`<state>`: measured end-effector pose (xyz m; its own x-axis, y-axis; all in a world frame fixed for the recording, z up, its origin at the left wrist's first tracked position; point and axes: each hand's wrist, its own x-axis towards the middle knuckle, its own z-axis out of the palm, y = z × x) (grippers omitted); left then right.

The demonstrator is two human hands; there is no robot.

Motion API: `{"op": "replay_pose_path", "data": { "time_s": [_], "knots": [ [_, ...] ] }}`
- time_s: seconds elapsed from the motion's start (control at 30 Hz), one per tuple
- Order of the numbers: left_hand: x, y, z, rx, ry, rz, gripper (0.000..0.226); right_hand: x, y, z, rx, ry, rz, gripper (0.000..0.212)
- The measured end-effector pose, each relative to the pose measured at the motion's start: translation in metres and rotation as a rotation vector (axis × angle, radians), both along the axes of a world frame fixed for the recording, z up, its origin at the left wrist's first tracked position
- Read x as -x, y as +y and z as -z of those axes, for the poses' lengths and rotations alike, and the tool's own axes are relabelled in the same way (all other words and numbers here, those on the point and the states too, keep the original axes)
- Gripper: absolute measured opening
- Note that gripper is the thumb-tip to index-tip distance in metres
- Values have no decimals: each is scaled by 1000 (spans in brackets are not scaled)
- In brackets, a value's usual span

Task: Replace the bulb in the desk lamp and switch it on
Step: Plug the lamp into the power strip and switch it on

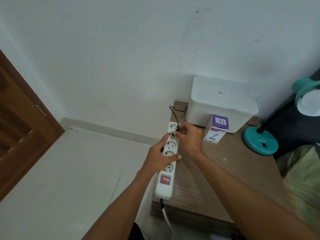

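Observation:
A white power strip (164,186) with a red switch lies along the left edge of the wooden bedside table (225,170). My left hand (161,158) rests across its middle and holds it down. My right hand (189,137) pinches the lamp's black plug (173,134) at the strip's second socket from the far end; its black cord (174,112) loops back toward the wall. The teal desk lamp stands at the right, with its round base (259,141) on the table and a white bulb (310,103) in its shade. A purple and white bulb box (216,129) stands behind my right hand.
A white lidded box (220,103) sits at the back of the table against the wall. A brown wooden door (20,118) is at the left, above pale floor tiles. Greenish bedding (303,174) lies at the right edge.

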<state>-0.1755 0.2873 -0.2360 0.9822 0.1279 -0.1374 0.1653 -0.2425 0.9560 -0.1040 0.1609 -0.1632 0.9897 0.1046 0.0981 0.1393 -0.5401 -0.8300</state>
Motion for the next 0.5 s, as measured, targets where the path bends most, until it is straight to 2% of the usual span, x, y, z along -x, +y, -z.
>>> {"op": "replay_pose_path", "data": {
  "time_s": [0.3,0.5],
  "knots": [
    [-1,1,3,15,-27,7,106,-6,8,7,106,-23,-35,7],
    [-1,0,2,14,-31,9,105,-5,5,4,147,-43,-51,11]
  ]
}}
